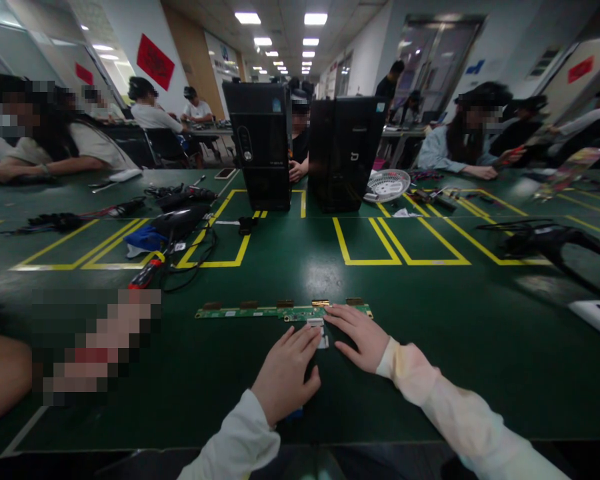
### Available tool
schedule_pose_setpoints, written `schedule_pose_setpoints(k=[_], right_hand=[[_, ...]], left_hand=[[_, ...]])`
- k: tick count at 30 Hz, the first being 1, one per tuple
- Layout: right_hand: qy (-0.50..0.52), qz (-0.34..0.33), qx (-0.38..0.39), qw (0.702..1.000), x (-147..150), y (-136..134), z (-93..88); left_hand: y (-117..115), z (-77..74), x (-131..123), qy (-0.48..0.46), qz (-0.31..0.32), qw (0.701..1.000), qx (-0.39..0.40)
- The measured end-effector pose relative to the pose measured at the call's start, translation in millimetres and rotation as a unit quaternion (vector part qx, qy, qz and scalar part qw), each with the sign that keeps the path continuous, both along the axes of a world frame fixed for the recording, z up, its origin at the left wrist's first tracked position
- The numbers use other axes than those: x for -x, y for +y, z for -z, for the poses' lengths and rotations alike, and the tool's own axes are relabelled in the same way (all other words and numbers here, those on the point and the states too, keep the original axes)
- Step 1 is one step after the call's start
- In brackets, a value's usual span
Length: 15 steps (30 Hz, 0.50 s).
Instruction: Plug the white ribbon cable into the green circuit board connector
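Note:
A long, narrow green circuit board (250,313) lies across the dark green tabletop, with several brown-gold flexible tabs along its far edge. My right hand (359,337) rests palm down with fingers stretched over the right part of the board. Near the board's middle, my left hand (291,367) reaches its fingertips to a white connector (315,322) at the near edge. Its thumb stands apart from the fingers. A short white flat cable piece (323,341) shows between the two hands, partly covered by my left fingers. A small blue thing (295,414) peeks out beneath my left wrist.
Two black computer towers (264,147) (347,153) stand ahead. Cables and a black device (185,220) lie ahead left; a white round grille (387,185) is beyond. At left, a co-worker's arm extends near a red-black tool (147,273). A black curved frame (565,240) sits right.

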State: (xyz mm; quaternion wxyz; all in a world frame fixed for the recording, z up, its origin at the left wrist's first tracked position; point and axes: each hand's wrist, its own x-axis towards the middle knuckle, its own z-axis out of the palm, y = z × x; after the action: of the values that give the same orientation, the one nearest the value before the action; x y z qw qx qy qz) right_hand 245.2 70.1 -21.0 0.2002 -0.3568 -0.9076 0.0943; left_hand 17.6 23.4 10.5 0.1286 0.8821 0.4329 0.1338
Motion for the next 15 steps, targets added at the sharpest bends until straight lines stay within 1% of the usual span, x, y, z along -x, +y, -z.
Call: schedule_pose_setpoints(k=[6, 15], right_hand=[[0.0, 0.002, 0.006, 1.0, 0.4, -0.9, -0.8], [0.0, 0.0, 0.004, 1.0, 0.6, -0.2, -0.6]], left_hand=[[-7.0, 5.0, -11.7, 0.009, -0.045, 0.999, -0.015], [-11.9, 12.2, -19.7, 0.001, -0.07, 0.997, -0.018]])
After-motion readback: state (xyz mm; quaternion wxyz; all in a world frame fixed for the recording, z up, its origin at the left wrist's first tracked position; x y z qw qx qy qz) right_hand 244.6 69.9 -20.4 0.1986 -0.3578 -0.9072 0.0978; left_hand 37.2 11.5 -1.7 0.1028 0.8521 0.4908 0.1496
